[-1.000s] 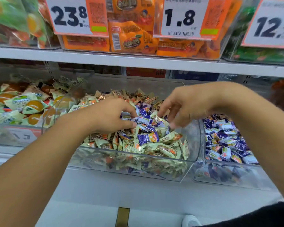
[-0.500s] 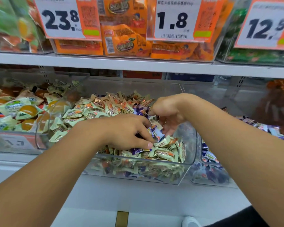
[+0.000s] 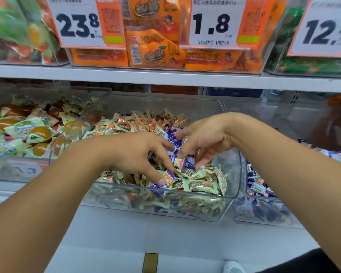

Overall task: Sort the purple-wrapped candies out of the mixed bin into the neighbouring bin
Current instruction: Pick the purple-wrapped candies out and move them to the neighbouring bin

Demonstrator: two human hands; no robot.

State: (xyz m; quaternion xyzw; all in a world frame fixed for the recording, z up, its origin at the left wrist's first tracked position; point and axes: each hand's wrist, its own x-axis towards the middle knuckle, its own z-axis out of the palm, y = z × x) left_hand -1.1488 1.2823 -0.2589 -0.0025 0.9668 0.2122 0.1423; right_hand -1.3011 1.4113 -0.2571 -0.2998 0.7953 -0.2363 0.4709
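The clear mixed bin (image 3: pixel 185 195) in the middle holds pale green and orange wrapped candies with purple-wrapped candies (image 3: pixel 178 161) gathered near its right side. My left hand (image 3: pixel 138 152) reaches in from the left with fingers spread like a claw over the pile. Its thumb tip touches a purple candy (image 3: pixel 168 177) by the front rim. My right hand (image 3: pixel 205 138) comes in from the right, its fingers curled down into the purple cluster, and its thumb and forefinger close around a purple candy. The neighbouring bin (image 3: pixel 242 186) on the right holds purple candies (image 3: pixel 257 187), partly hidden by my right forearm.
A bin of green-wrapped orange jellies (image 3: pixel 22 133) stands on the left. The shelf above (image 3: pixel 165 77) carries orange snack packs (image 3: pixel 156 50) and price tags (image 3: pixel 81 24) that overhang the bins. A white ledge (image 3: pixel 146 233) runs below the bins.
The view has shifted slightly. My left hand has opened from a curl into spread fingers, and my right hand has moved a little further into the purple cluster.
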